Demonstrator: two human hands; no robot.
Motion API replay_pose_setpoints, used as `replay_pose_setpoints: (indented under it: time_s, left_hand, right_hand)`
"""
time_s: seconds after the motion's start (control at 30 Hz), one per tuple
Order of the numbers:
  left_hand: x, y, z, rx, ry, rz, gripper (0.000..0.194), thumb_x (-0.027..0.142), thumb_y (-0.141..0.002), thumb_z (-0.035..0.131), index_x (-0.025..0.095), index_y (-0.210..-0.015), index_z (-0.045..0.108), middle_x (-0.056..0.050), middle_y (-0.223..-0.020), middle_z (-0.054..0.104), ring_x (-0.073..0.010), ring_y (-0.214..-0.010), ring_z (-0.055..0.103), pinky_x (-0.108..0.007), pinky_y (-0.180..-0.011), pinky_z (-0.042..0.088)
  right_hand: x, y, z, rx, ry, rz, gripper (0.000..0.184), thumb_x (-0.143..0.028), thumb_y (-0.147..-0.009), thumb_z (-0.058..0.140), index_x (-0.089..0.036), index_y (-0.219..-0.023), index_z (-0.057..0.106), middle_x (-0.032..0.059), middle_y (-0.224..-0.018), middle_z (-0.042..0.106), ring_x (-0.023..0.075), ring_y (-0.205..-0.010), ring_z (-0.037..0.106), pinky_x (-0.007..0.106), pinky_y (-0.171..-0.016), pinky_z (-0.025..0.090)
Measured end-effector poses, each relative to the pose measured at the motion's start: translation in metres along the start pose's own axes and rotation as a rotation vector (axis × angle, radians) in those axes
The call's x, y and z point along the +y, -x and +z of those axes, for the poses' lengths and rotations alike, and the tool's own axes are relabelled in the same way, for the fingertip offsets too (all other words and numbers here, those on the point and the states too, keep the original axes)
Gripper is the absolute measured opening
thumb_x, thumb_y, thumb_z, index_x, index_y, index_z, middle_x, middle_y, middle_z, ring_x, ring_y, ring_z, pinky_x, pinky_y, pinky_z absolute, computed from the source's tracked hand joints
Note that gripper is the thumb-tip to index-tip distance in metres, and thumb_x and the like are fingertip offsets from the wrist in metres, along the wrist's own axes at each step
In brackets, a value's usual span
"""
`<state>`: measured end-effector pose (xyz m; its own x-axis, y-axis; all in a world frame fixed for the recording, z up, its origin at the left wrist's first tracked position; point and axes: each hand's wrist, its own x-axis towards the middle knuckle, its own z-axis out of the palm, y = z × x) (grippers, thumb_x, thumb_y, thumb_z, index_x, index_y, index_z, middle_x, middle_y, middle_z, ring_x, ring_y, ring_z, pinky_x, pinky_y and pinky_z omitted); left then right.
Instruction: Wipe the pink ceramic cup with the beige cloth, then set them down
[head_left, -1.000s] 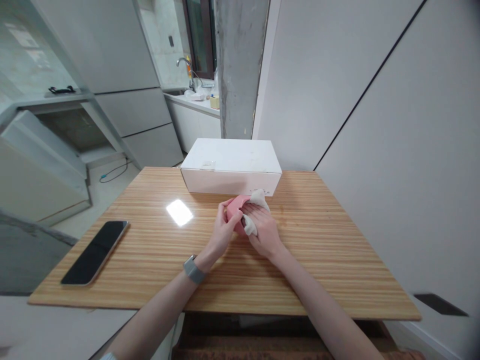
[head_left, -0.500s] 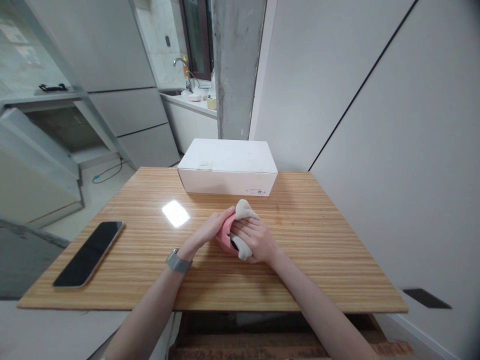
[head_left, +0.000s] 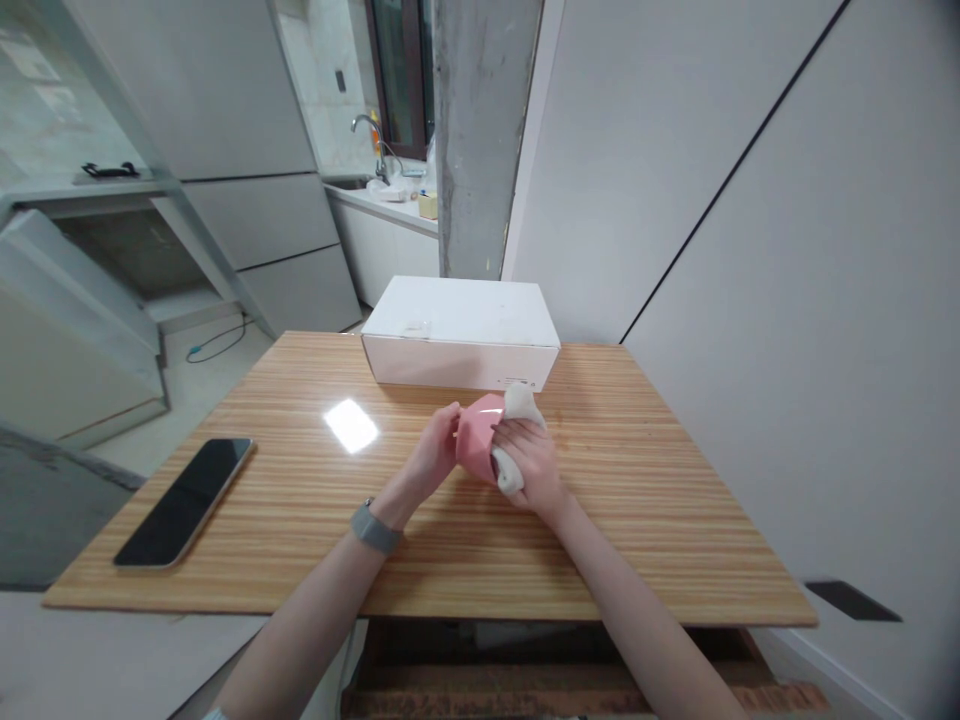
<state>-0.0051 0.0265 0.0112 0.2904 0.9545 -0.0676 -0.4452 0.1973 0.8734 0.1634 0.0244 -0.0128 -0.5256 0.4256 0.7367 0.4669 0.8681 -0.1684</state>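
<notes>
A glossy pink bowl with angular sides is held on its side just above the table, its mouth turned to the right. My left hand grips it from the left, fingers curled around its base. A white cloth is bunched under my right hand, which presses it into the bowl's mouth. Folds of the cloth stick out above and below my right fingers. The inside of the bowl is mostly hidden by cloth and hand.
Behind my hands, a white box stands at the far edge of the wooden table. A black phone lies at the left. An open drawer is below the near edge, and a wall rises on the right.
Both hands have shifted right and slightly up with the bowl and cloth. The bowl has turned, showing more of its outer side, and my left hand has moved from its rim towards its base.
</notes>
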Motion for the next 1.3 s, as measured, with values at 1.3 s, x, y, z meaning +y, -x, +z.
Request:
replay_pose_setpoints:
  time_s: [1.3]
  left_hand:
    - [0.007, 0.009, -0.002, -0.257, -0.508, 0.161, 0.038, 0.039, -0.084, 0.058, 0.018, -0.117, 0.06, -0.005, -0.114, 0.065, -0.0217, -0.108, 0.054, -0.032, -0.096, 0.039]
  right_hand:
    - [0.012, 0.011, -0.005, 0.165, 0.052, 0.032, 0.041, -0.04, -0.089, 0.033, -0.015, -0.104, 0.063, 0.0142, -0.099, 0.07, 0.027, -0.093, 0.065, 0.043, -0.081, 0.047]
